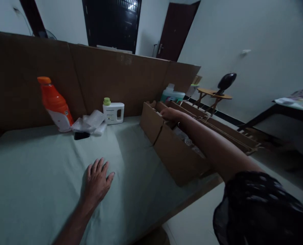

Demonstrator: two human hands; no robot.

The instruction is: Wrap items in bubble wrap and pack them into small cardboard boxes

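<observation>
My left hand (97, 182) lies flat on the pale green cloth (51, 170), fingers spread and nothing in them. On the right, my right hand (170, 114) reaches down into a long cardboard box (178, 154). Its fingertips are hidden below the box's edge, so what they hold, if anything, does not show. Clear plastic wrapping (184, 136) lies inside that box under my forearm. Beyond my left hand stand a red bottle with an orange cap (55, 103) and a white jug with a green cap (113, 112). Between them are clear plastic packets (91, 121) and a small black object (81, 135).
A cardboard panel (115, 75) rises along the back of the cloth. Behind the box stands a bottle of teal liquid (173, 95), with more cardboard (217, 132) to its right. Farther off are a small wooden table (209, 92) holding a black object and a dark table (294, 107).
</observation>
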